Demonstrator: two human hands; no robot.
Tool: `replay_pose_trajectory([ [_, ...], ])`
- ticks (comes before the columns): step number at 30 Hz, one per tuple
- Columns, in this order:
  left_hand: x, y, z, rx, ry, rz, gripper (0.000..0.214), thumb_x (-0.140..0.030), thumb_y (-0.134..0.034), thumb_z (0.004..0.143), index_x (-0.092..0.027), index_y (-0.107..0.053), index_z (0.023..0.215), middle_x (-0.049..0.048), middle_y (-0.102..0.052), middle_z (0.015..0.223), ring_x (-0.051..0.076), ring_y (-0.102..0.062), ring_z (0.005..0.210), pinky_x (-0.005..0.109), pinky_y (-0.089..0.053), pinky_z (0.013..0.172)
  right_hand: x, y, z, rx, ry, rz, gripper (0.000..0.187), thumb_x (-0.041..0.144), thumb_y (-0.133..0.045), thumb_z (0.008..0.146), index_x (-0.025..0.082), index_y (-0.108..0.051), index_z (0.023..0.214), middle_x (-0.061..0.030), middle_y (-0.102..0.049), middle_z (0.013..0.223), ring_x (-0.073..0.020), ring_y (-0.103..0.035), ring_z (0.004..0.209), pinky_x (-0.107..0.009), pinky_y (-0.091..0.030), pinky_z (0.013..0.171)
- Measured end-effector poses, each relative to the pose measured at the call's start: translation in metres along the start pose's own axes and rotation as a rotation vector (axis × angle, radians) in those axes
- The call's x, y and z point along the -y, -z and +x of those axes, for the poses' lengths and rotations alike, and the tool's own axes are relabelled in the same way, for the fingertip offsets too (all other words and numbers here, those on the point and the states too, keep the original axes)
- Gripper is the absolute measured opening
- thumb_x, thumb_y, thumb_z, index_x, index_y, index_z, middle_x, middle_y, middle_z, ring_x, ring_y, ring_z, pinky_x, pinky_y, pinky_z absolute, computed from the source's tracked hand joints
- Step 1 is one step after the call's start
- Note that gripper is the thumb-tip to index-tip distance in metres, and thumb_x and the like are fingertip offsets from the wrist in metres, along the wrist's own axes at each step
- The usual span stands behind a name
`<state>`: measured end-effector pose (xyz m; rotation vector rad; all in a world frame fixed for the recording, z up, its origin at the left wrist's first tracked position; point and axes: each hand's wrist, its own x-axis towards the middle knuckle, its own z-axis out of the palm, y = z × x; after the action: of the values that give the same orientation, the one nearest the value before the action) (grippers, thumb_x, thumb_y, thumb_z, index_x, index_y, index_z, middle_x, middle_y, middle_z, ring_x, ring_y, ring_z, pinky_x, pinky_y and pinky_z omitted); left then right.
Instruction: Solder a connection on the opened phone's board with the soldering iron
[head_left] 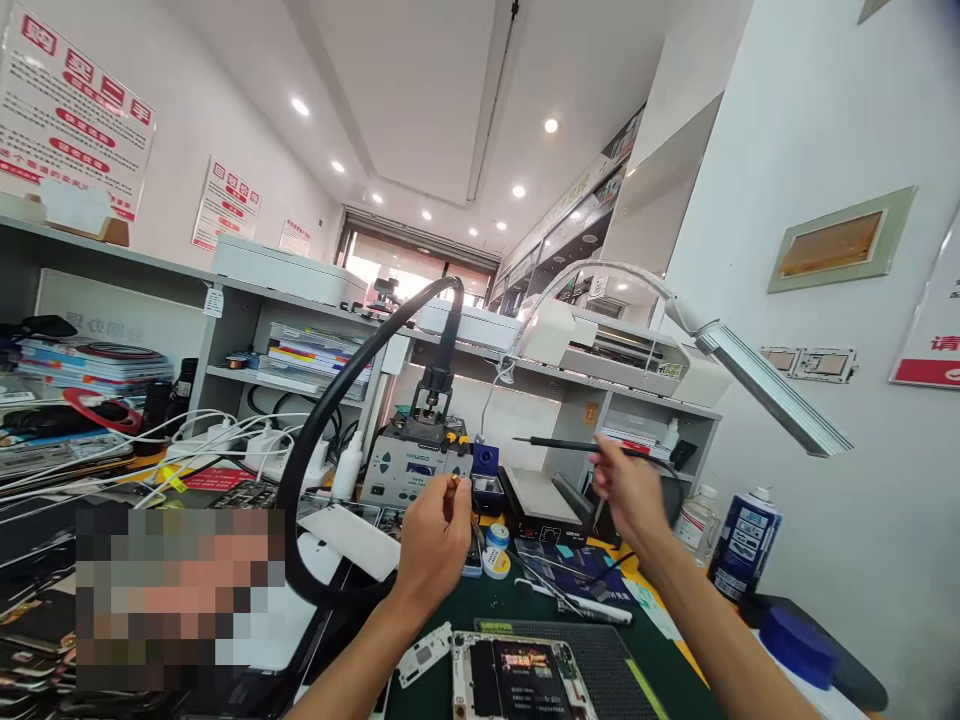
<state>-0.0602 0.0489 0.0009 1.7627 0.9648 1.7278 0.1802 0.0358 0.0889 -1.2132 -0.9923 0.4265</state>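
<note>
Dark mat (pixel 626 665): lies under your opened device (pixel 517 680), cover off, not yet closed; the device's near end is cut off.
Right hand (pixel 626 490): you grip a black pen-shaped tool (pixel 559 444), raised, apart from the device.
Left hand (pixel 435 535): pinching.
Brass-coloured piece (pixel 454 481): at your left fingertips, mostly hidden, apart from the tool.

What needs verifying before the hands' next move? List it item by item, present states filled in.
1. Right hand grips slim black pen-shaped tool: ok.
2. Tool's tip held away from opened flat device with black rectangular battery: ok.
3. Identity of small brass-coloured piece at left hand's fingertips: cannot tell, too small.
4. Reading on grey boxy station: cannot tell, illegible.
5. Dark green mat free of loose tools: not ok; slim white pen-shaped tool lies there.
</note>
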Motion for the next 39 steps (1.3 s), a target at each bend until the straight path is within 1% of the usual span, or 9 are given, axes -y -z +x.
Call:
replay_pose_trajectory([
  [4,-0.004,0.002,-0.002,0.007,0.01,-0.006,0.027,-0.038,-0.057,0.096,-0.015,-0.062,0.111,0.0054,-0.066,0.105,0.016,-0.065,0.086,0.036,-0.056,0.077,-0.002,0.029,-0.018,0.034,-0.106,0.201,0.029,0.034,-0.06,0.097,0.016,-0.061,0.12,-0.0078,-0.066,0.113,-0.0205,-0.068,0.09,-0.038,-0.059,0.075],
  [9,-0.008,0.004,-0.004,0.026,0.042,-0.022,0.027,-0.038,-0.057,0.097,-0.015,-0.062,0.109,0.0048,-0.066,0.102,0.016,-0.065,0.084,0.034,-0.056,0.075,-0.013,0.053,-0.037,0.069,-0.197,0.387,0.026,0.036,-0.058,0.098,0.015,-0.062,0.113,-0.0039,-0.067,0.097,-0.014,-0.065,0.07,-0.028,-0.056,0.058],
  [12,-0.008,0.002,-0.006,0.055,0.059,-0.033,0.027,-0.04,-0.056,0.097,-0.014,-0.063,0.104,0.0028,-0.066,0.094,0.014,-0.064,0.076,0.031,-0.055,0.07,-0.018,0.067,-0.048,0.183,-0.35,0.425,0.021,0.033,-0.059,0.099,0.014,-0.063,0.106,-0.0003,-0.065,0.085,-0.0095,-0.06,0.058,-0.022,-0.051,0.048],
  [14,-0.007,-0.001,-0.009,0.096,0.074,-0.045,0.028,-0.042,-0.054,0.098,-0.014,-0.062,0.099,0.0004,-0.063,0.085,0.011,-0.06,0.067,0.028,-0.053,0.063,-0.021,0.073,-0.051,0.258,-0.437,0.442,0.019,0.031,-0.059,0.099,0.013,-0.063,0.102,0.0013,-0.063,0.08,-0.0078,-0.057,0.053,-0.019,-0.048,0.045],
  [17,-0.007,-0.006,-0.013,0.186,0.092,-0.069,0.034,-0.046,-0.049,0.099,-0.015,-0.059,0.089,-0.0044,-0.054,0.069,0.008,-0.049,0.054,0.023,-0.044,0.054,-0.023,0.079,-0.048,0.312,-0.466,0.487,0.018,0.031,-0.059,0.099,0.014,-0.063,0.102,0.0021,-0.062,0.079,-0.0071,-0.055,0.051,-0.018,-0.046,0.043],
  [22,-0.01,-0.018,-0.024,0.333,0.128,-0.075,0.036,-0.051,-0.039,0.1,-0.022,-0.051,0.082,-0.0045,-0.055,0.064,0.013,-0.051,0.058,0.026,-0.039,0.056,-0.036,0.082,-0.036,0.385,-0.538,0.455,0.014,0.026,-0.059,0.099,0.013,-0.063,0.097,0.0045,-0.059,0.073,-0.0051,-0.05,0.046,-0.016,-0.042,0.039],
  [28,-0.013,-0.033,-0.037,0.471,0.169,-0.017,0.035,-0.051,-0.038,0.1,-0.023,-0.048,0.082,-0.0036,-0.055,0.066,0.014,-0.051,0.059,0.026,-0.038,0.056,-0.08,0.074,-0.044,0.346,-0.52,0.317,0.036,0.044,-0.052,0.101,0.015,-0.058,0.08,0.0124,-0.042,0.049,-0.0026,-0.034,0.029,-0.015,-0.027,0.028],
  [33,-0.017,-0.041,-0.046,0.5,0.19,0.011,0.031,-0.049,-0.039,0.1,-0.024,-0.05,0.084,-0.004,-0.054,0.067,0.014,-0.052,0.061,0.025,-0.04,0.059,-0.099,0.073,-0.066,0.315,-0.413,0.177,0.039,0.054,-0.058,0.093,0.021,-0.05,0.075,0.0118,-0.046,0.04,-0.0078,-0.043,0.022,-0.015,-0.028,0.023],
  [39,-0.022,-0.046,-0.053,0.44,0.039,0.091,0.02,-0.038,-0.043,0.1,-0.026,-0.054,0.087,-0.0067,-0.057,0.062,0.013,-0.055,0.054,0.023,-0.042,0.053,-0.106,0.077,-0.07,0.272,-0.38,0.068,0.039,0.057,-0.055,0.093,0.022,-0.049,0.076,0.0121,-0.045,0.039,-0.0073,-0.041,0.022,-0.015,-0.029,0.025],
])
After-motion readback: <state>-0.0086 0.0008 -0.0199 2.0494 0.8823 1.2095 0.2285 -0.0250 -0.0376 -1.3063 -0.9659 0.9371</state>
